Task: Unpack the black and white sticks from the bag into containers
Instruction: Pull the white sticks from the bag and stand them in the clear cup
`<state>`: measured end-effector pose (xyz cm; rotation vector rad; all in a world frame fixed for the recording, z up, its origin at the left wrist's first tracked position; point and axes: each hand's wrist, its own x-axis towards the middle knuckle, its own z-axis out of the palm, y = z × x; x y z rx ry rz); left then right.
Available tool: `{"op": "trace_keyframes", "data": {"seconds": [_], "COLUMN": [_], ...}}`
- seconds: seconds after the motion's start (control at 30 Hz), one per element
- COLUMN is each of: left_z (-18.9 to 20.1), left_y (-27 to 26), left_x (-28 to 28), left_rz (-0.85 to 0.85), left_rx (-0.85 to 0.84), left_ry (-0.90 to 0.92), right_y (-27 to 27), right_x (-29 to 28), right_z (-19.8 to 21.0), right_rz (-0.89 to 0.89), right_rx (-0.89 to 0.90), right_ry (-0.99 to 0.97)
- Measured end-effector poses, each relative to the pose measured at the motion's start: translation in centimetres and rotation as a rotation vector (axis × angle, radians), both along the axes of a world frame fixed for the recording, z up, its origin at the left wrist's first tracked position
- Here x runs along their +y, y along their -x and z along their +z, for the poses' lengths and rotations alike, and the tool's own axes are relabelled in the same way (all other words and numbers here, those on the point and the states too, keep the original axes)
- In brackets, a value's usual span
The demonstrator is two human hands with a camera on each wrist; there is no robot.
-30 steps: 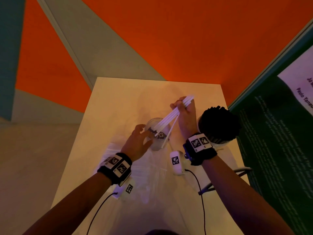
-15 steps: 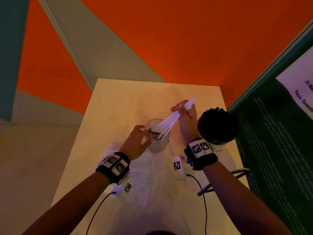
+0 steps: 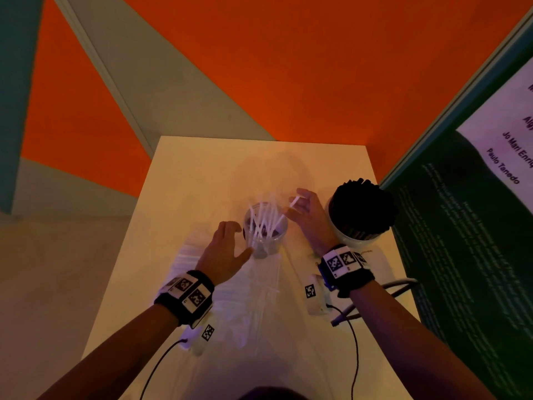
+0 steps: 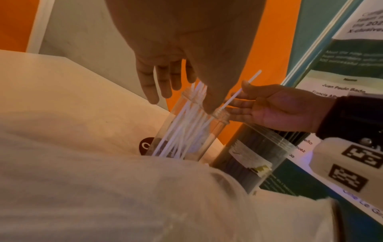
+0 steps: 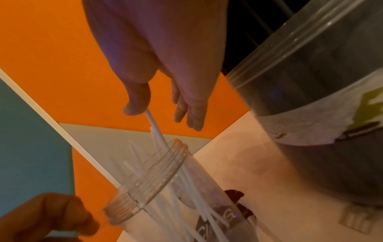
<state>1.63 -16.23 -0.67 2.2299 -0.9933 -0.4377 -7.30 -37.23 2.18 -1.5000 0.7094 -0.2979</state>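
From the head view I see my right hand (image 3: 310,219) over the far rim of the narrow clear jar (image 3: 266,235), its thumb and forefinger pinching the top of one white stick (image 3: 294,202) whose lower end slants down into the jar's mouth; the other fingers (image 4: 238,104) are held out straight and loose. My left hand (image 3: 227,252) sits just beside the jar on its near left side, its fingers (image 4: 149,85) spread wide and relaxed, gripping nothing; whether the thumb touches the glass I cannot tell. The rest of the white sticks (image 3: 264,223) stand fanned out inside that jar, tilted against its rim, and the jar itself stands upright on the pale counter (image 3: 202,174). To the right of it, close to my right wrist, the wider clear tub (image 3: 356,235) stands upright and packed with black sticks (image 3: 362,209), a torn paper label (image 5: 323,124) across its side. The clear plastic bag (image 3: 248,295) lies flat and crumpled on the counter nearer to me, between my two forearms, partly under the left hand. A dark green poster (image 3: 473,226) stands along the counter's right edge.
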Motion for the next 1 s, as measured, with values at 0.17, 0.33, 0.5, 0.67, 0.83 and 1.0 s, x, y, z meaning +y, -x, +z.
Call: {"op": "trace_keyframes", "data": {"seconds": [0.17,0.33,0.5,0.67,0.83,1.0], "left_z": [-0.4,-1.2,-0.3,1.6,2.0,1.9], "left_y": [2.3,4.6,4.3,3.2,3.0,2.8], "left_x": [0.8,1.1,1.9,3.4,4.3,4.4], "left_rz": [-0.141,-0.307,-0.268,-0.269,-0.270,-0.283], "left_rx": [0.007,0.019,0.161,0.223,0.286,0.306], "left_ry": [-0.188,-0.614,-0.498,-0.256,-0.167,-0.125], "right_y": [2.6,5.1,5.3,4.0,2.9,2.2], "right_x": [0.8,2.1,7.0,11.5,13.8,14.6], "right_z": [-1.0,-1.2,-2.9,-4.9,-6.2,-7.2], "right_rz": [0.018,0.399,0.890,0.829,0.763,0.828], "right_rx": [0.122,0.547,0.659,0.460,0.528,0.600], "right_ry": [0.048,0.139,0.348,0.563,0.668,0.757]}}
